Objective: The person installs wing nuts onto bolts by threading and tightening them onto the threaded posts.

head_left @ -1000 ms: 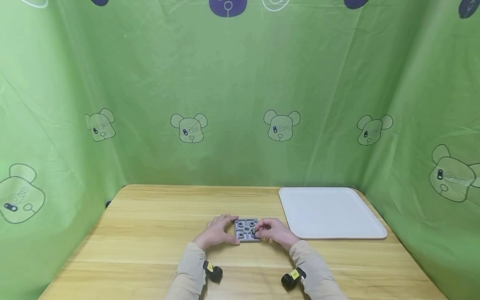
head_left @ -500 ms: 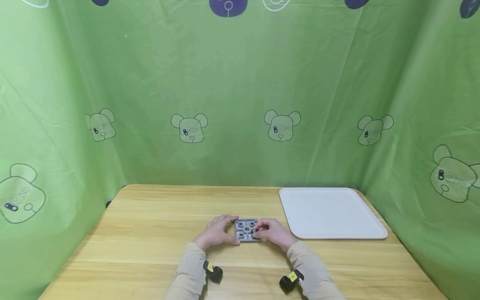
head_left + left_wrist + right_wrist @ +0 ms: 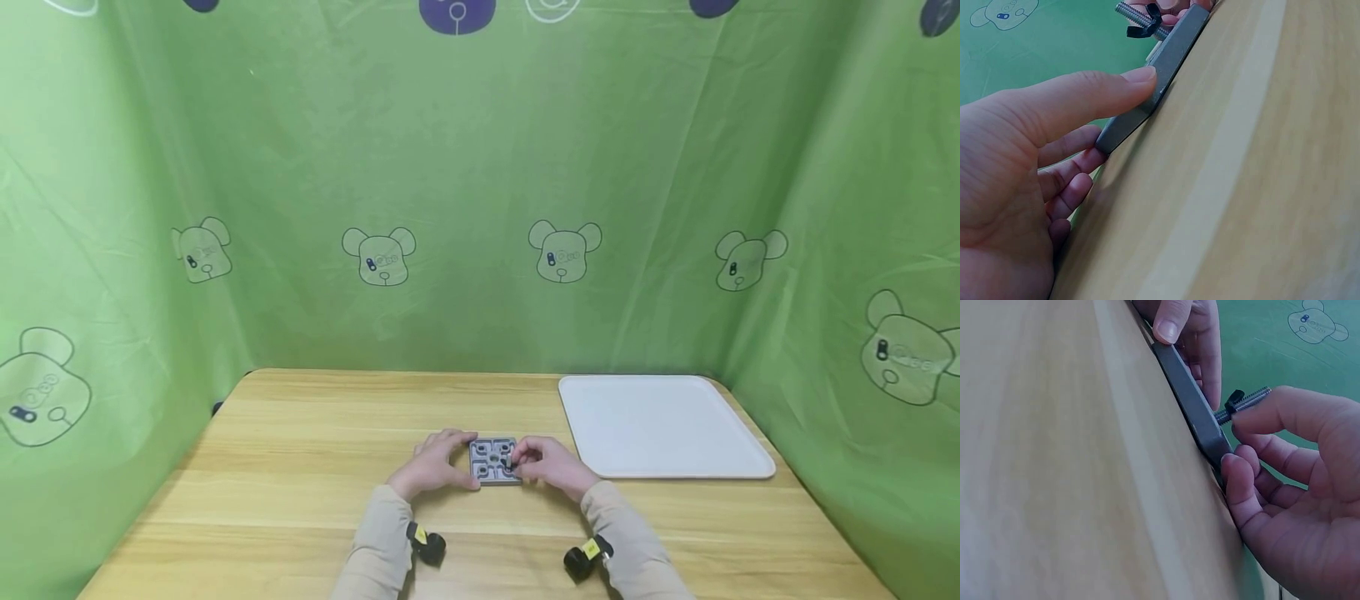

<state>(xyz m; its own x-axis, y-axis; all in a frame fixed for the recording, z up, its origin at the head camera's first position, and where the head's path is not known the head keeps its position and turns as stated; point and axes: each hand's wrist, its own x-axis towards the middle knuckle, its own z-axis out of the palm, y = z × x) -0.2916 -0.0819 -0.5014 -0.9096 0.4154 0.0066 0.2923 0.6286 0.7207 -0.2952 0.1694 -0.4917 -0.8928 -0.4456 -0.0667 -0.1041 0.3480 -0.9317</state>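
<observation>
A square grey metal plate [image 3: 487, 478] with grooves and round holes on its face lies on the table between the hands. A threaded bolt [image 3: 1127, 12] stands up from its right part, with a black wing nut [image 3: 1142, 25] partway along it. My left hand [image 3: 429, 467] grips the plate's left side, thumb [image 3: 1138, 78] on the near edge and fingers at the far edge. At the bolt, my right hand [image 3: 551, 463] pinches the wing nut with its thumb [image 3: 1272, 411]. Its other fingers are curled beside the plate's right corner.
A white tray [image 3: 667, 425] lies at the back right of the wooden table [image 3: 337, 417]. Green curtains [image 3: 465, 167] printed with bear heads hang behind the table and on both sides.
My right hand's fingers have shifted about the wing nut, and its wrist has swung slightly left and then back right. The left hand and the plate have stayed in place.
</observation>
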